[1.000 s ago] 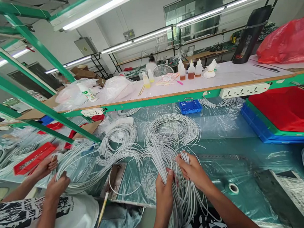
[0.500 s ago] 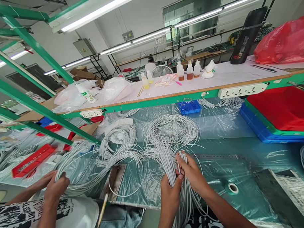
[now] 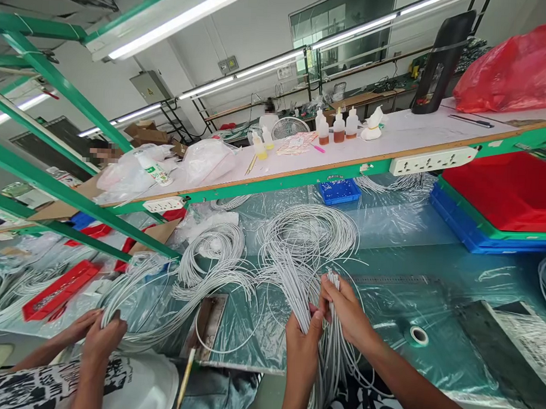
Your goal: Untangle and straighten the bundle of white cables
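My left hand is closed round a thick bundle of white cables, whose ends point up and away over the bench. Beside it, my right hand grips a smaller bunch of white cables with the thumb and fingers pressed together. Both bunches hang down below my hands toward my lap, where the lengths mingle. Just beyond lies a large coil of white cable on the plastic-covered bench. A second white coil is to its left. My left fingertips are partly hidden behind the cables.
At the left, a co-worker's hands hold another cable bundle. A steel ruler and a tape roll lie to the right. Stacked trays stand back right; a small blue tray sits under the shelf edge.
The two bunches have moved slightly apart, my left hand shifting a little left and my right hand a little right. The co-worker's hands have barely moved.
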### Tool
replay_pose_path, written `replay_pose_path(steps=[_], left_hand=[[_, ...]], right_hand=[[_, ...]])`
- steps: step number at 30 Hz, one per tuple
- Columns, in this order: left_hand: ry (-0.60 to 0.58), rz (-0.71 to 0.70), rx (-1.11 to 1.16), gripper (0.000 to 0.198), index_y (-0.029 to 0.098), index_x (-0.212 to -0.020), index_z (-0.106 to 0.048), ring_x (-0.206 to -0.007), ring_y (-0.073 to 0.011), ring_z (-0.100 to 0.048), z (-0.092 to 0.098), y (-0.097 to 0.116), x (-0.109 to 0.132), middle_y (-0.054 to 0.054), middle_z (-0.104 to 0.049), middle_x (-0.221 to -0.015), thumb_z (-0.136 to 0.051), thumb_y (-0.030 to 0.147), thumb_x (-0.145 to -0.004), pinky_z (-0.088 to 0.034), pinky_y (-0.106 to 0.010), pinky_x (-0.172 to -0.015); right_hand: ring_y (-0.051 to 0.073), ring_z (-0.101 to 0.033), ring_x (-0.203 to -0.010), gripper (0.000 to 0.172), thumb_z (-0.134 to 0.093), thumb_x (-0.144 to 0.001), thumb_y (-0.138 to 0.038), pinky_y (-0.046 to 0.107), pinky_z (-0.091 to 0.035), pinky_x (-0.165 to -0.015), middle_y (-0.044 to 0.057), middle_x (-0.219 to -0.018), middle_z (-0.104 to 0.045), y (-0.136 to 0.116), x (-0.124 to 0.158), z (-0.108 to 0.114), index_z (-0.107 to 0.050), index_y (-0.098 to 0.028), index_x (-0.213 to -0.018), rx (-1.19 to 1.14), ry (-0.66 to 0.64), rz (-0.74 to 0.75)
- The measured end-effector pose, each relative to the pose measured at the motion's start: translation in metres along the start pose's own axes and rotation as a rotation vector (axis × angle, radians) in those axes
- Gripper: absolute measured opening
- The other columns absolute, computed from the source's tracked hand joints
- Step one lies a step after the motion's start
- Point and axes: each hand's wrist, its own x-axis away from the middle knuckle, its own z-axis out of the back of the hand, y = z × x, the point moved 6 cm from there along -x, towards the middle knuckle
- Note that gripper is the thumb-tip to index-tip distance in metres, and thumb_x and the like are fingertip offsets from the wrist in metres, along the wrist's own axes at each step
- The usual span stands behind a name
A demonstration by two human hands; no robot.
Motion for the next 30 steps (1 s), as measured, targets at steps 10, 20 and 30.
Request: replay_pose_path(steps=[10,20,30], left_hand=[[0.022,-0.013,-0.013,0.048,0.013,-0.103,-0.071,-0.082,-0.0263,-0.063,-0.002,-0.008,0.009,-0.011,-0.067,-0.082,-0.067,0.056,-0.081,-0.051,-0.036,-0.079],[0.215,0.044,0.068,0.059,0.012,-0.101,-0.072,-0.088,-0.0282,-0.064,0.006,-0.029,0.018,-0.014,-0.068,-0.093,-0.077,0.061,-0.068,-0.053,-0.035,-0.080],[0.127,0.149,0.227,0.056,0.015,-0.085,-0.056,-0.045,-0.0078,-0.042,0.002,-0.045,0.015,0.004,-0.050,-0.061,-0.078,0.063,-0.066,-0.036,-0.021,-0.045]], right_hand=[[0.007,-0.030,-0.040,0.038,-0.066,-0.079,-0.057,0.020,-0.022,-0.035,-0.006,-0.053,-0.043,-0.001,0.003,0.000,-0.055,-0.020,-0.081,0.305,-0.167,-0.083],[0.008,-0.029,-0.037,0.042,-0.073,-0.068,-0.057,0.021,-0.025,-0.036,-0.009,-0.044,-0.034,0.022,0.008,0.014,-0.051,-0.021,-0.071,0.285,-0.037,-0.211],[0.005,-0.027,-0.036,0.052,-0.088,-0.054,-0.048,0.015,-0.024,-0.032,-0.012,-0.045,-0.033,0.028,0.008,0.033,-0.053,-0.021,-0.082,0.063,0.065,-0.222]])
